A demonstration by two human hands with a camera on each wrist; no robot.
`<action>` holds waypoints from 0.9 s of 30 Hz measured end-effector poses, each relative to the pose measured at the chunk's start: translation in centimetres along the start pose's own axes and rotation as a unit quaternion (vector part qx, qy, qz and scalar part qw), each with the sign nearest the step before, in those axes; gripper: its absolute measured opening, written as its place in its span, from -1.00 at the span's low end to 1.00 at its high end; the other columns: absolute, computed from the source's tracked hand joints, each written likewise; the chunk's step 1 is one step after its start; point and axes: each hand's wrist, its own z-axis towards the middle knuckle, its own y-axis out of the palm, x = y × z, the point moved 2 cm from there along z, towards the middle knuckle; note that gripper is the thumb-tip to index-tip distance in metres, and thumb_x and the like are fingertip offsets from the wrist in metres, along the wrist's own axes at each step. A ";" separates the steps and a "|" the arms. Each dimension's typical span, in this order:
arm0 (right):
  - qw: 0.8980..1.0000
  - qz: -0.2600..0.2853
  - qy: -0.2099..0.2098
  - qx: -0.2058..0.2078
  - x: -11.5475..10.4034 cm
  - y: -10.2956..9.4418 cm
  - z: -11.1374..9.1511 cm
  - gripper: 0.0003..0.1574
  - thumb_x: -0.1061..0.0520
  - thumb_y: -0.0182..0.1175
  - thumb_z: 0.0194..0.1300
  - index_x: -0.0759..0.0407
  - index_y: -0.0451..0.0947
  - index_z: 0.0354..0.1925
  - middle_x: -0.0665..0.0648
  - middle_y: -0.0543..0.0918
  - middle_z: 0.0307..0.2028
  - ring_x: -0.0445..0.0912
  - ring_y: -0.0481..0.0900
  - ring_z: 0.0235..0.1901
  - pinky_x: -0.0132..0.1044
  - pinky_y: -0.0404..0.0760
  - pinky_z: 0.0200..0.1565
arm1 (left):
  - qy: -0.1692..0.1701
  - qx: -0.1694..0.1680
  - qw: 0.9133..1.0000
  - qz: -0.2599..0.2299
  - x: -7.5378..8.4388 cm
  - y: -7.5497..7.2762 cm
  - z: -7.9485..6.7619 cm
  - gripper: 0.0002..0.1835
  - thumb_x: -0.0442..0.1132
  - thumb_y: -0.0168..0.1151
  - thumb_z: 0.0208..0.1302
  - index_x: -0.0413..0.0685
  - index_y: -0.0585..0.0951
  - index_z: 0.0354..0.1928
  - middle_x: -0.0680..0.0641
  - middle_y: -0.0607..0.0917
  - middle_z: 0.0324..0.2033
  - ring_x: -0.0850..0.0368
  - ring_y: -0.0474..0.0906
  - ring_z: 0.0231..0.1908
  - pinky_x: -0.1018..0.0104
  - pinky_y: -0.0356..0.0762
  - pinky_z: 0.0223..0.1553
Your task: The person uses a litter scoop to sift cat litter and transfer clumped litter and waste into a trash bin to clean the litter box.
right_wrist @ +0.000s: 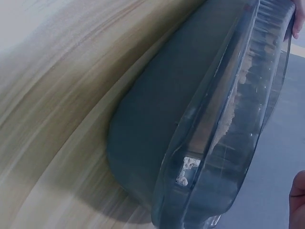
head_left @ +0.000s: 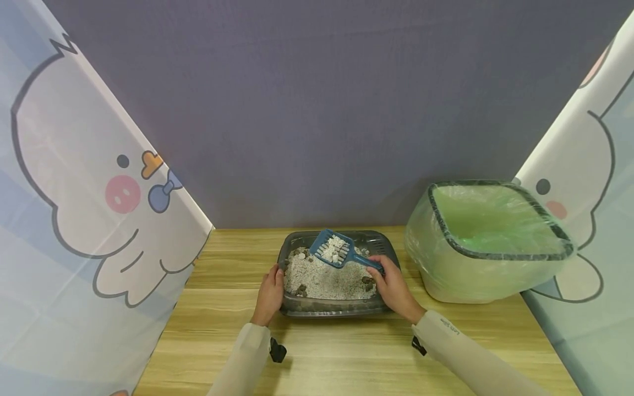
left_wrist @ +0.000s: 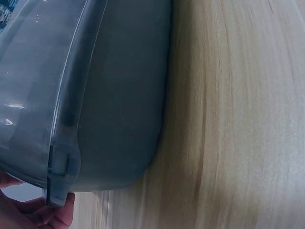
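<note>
A dark grey see-through litter box (head_left: pixel 332 309) holds pale litter (head_left: pixel 322 280), with brown clumps (head_left: pixel 367 281) at its right and left sides. My left hand (head_left: pixel 270 292) grips the box's left rim; in the left wrist view its fingers (left_wrist: pixel 64 217) curl around the rim's corner. My right hand (head_left: pixel 396 287) holds a blue slotted litter scoop (head_left: pixel 358 258) by the handle, above the litter. Whitish litter (head_left: pixel 334 247) lies on the scoop's head. The right wrist view shows the box's outer wall (right_wrist: pixel 143 129) and part of my right hand at the edge; the scoop is hidden there.
To the right stands a pale bin (head_left: pixel 446 278) with a dark rim and a clear plastic liner, its top uncovered. The wooden table (head_left: pixel 228 313) meets a grey wall (head_left: pixel 307 121) behind the box. Cartoon-printed curtains (head_left: pixel 64 165) flank both sides.
</note>
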 end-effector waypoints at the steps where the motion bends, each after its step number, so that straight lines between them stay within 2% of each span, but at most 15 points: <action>1: 1.000 0.001 -0.002 0.005 0.0 -0.1 0.0 -0.74 0.18 0.11 0.38 0.16 0.44 0.02 0.00 0.45 -0.36 -0.21 0.33 -0.55 -0.33 0.37 -0.50 | 0.000 0.000 1.000 -0.001 0.0 0.0 0.0 -0.34 0.13 -0.39 0.51 -0.23 0.25 0.37 -0.38 0.39 0.13 -0.33 0.38 0.06 -0.23 0.30 0.03; 10: 0.999 -0.019 -0.006 0.036 -0.3 -0.7 0.4 -0.74 0.21 0.12 0.36 0.18 0.44 0.01 0.00 0.47 -0.28 -0.17 0.41 -0.42 -0.30 0.42 -0.40 | -0.004 0.004 1.000 0.000 -0.2 0.1 0.2 -0.36 0.11 -0.37 0.52 -0.22 0.26 0.37 -0.38 0.40 0.13 -0.32 0.36 0.08 -0.22 0.28 0.06; 18: 0.998 -0.030 -0.003 0.053 -0.2 -0.8 0.4 -0.73 0.21 0.15 0.35 0.21 0.45 0.01 0.02 0.49 -0.28 -0.16 0.42 -0.41 -0.31 0.42 -0.38 | -0.002 0.002 1.000 -0.004 0.1 -0.2 0.0 -0.37 0.10 -0.37 0.52 -0.23 0.26 0.37 -0.39 0.39 0.13 -0.34 0.36 0.09 -0.23 0.27 0.06; 27: 0.998 -0.047 -0.004 0.048 -0.5 -1.1 0.3 -0.73 0.12 0.11 0.40 0.18 0.50 0.02 -0.03 0.49 -0.42 -0.21 0.33 -0.57 -0.30 0.36 -0.47 | 0.001 -0.015 1.000 -0.003 0.2 -0.4 0.2 -0.38 0.05 -0.36 0.53 -0.28 0.22 0.38 -0.40 0.40 0.11 -0.33 0.36 0.07 -0.23 0.28 0.05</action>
